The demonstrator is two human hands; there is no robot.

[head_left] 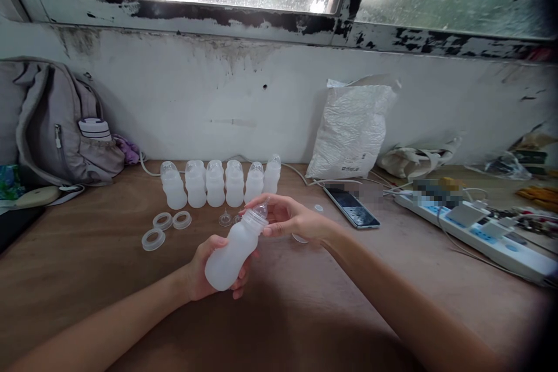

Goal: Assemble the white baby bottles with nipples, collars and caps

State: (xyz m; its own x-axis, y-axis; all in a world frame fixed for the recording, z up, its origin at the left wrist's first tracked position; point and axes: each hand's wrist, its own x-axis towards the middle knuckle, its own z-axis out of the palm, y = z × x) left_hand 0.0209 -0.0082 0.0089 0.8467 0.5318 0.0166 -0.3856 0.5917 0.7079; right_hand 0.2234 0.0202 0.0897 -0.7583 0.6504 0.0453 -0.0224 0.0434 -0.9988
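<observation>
My left hand (218, 267) is wrapped around a frosted white baby bottle (231, 256), tilted with its neck up to the right. At that neck, the fingers and thumb of my right hand (283, 218) close around a clear bottle nipple (260, 209); its lower edge is partly hidden. Behind my hands, several capped baby bottles (215, 186) stand upright in a row. A loose clear nipple (225, 218) sits on the table, with a second partly hidden beside it. Three translucent collar rings (153, 239) lie to the left.
A phone (352, 206) and a white power strip (475, 232) with cables lie on the right. A white plastic package (355, 128) leans on the wall. At the left stands a grey backpack (56, 122). A small disc (319, 208) lies beyond my right wrist on the brown table (131, 296).
</observation>
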